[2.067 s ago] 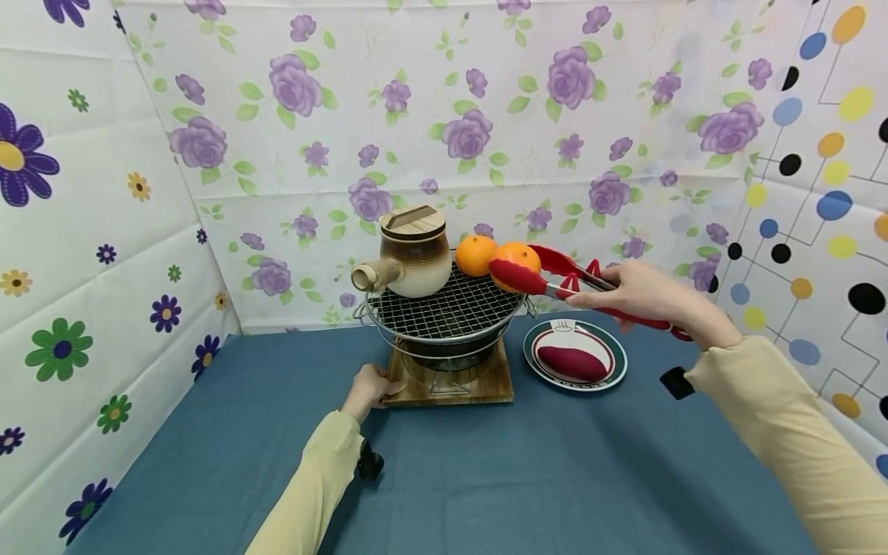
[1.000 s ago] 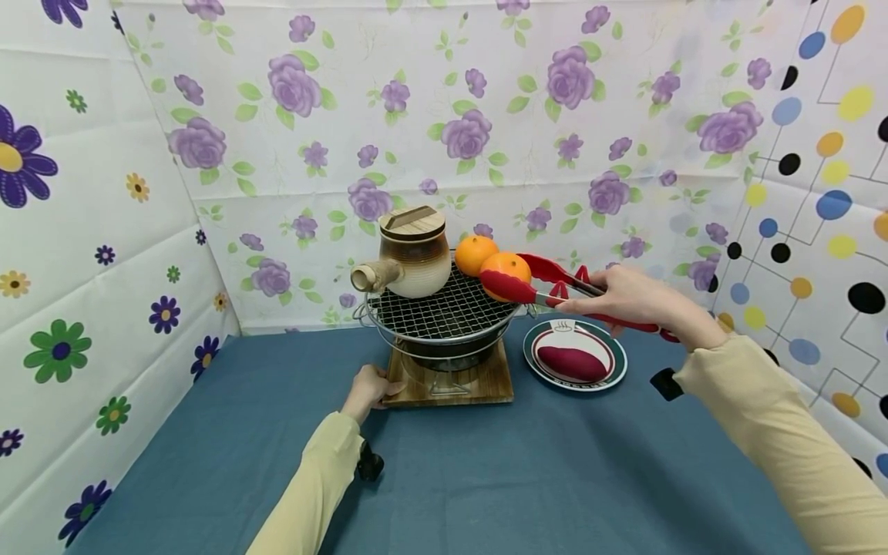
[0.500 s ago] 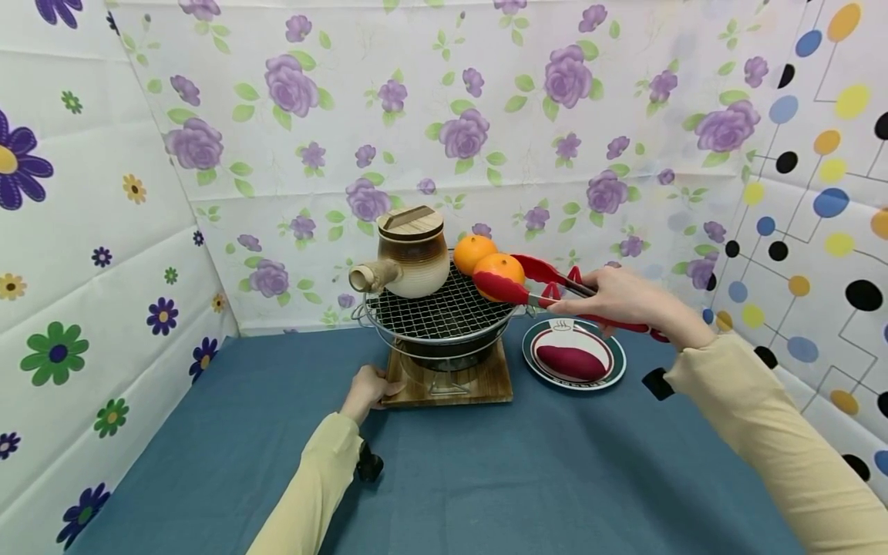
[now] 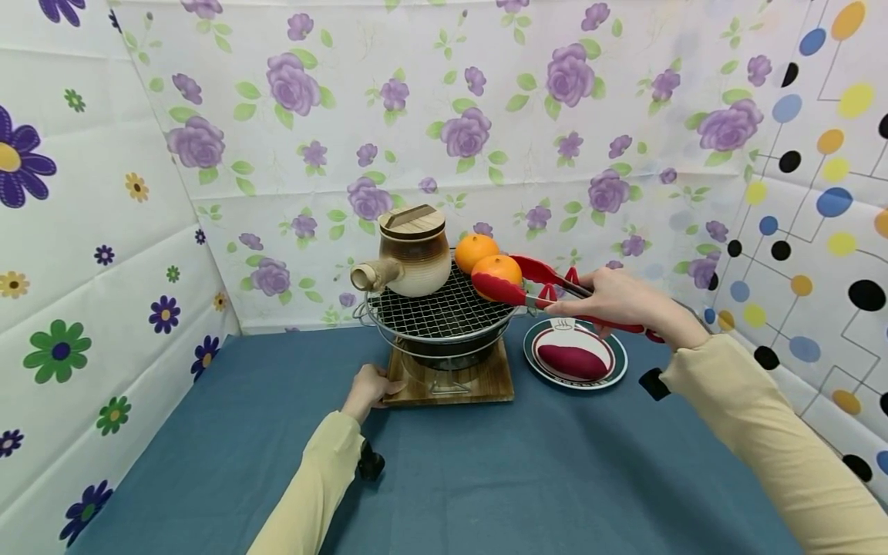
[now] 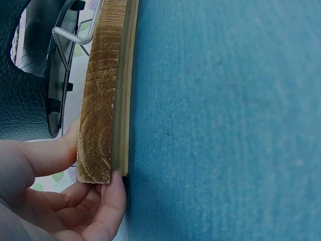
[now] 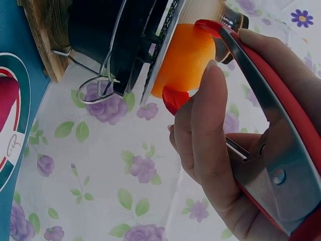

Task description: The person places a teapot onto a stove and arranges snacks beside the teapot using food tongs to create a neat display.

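Note:
My right hand (image 4: pixel 613 297) grips a pair of red-tipped metal tongs (image 4: pixel 544 294). The tongs' red heads lie on either side of an orange (image 4: pixel 499 271) at the right of the black wire grill rack (image 4: pixel 444 308). Just behind it sits a second orange (image 4: pixel 475 250). In the right wrist view the orange (image 6: pixel 185 60) appears between the tong heads, close to the rack's edge. My left hand (image 4: pixel 368 389) pinches the front-left corner of the wooden board (image 4: pixel 479 385) under the grill, thumb on top and fingers beneath, as the left wrist view shows the board's edge (image 5: pixel 100 100).
A brown-and-cream pot (image 4: pixel 416 262) with a wooden lid and side handle stands on the rack's left. Right of the grill, a green-rimmed plate (image 4: pixel 616 370) on the blue cloth (image 4: pixel 472 478) bears a purple sweet-potato-shaped thing (image 4: pixel 573 362). Patterned curtains enclose the back and sides.
My right hand and the tongs have moved left and slightly down, bringing the front orange farther onto the rack. My left hand keeps its hold on the board.

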`<state>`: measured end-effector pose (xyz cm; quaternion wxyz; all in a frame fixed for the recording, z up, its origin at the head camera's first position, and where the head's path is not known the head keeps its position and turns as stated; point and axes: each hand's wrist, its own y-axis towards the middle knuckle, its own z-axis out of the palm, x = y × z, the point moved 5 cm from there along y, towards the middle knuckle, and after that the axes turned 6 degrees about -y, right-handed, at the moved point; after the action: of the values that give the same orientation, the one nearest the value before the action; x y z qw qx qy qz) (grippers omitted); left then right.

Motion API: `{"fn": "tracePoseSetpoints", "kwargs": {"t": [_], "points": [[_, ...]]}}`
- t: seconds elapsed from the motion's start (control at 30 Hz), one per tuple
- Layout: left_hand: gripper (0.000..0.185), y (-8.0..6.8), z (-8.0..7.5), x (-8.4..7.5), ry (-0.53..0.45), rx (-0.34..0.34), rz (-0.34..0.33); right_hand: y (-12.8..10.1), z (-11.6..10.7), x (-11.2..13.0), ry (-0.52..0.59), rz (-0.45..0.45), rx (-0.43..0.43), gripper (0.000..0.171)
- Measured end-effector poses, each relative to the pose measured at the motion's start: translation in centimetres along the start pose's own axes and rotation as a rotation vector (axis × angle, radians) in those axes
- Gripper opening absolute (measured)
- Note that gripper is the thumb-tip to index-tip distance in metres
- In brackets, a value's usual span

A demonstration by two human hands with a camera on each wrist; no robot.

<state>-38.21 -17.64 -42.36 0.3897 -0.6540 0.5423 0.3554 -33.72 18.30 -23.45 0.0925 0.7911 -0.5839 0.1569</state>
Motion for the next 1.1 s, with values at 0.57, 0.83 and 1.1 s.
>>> {"fn": "tracePoseSetpoints", "kwargs": {"t": [0.57, 0.83, 1.1], "points": [[0.042, 0.2, 0.0, 0.2, -0.004, 0.010, -0.006, 0.2, 0.1, 0.0, -0.020, -0.002, -0.049, 0.064], [0.039, 0.2, 0.0, 0.1, -0.004, 0.006, -0.006, -0.3, -0.1, -0.5, 0.078, 0.041, -0.023, 0.070], [0.039, 0.4, 0.1, 0.2, 0.015, -0.018, -0.023, -0.6, -0.7, -0.8, 0.074, 0.029, -0.044, 0.068]]}}
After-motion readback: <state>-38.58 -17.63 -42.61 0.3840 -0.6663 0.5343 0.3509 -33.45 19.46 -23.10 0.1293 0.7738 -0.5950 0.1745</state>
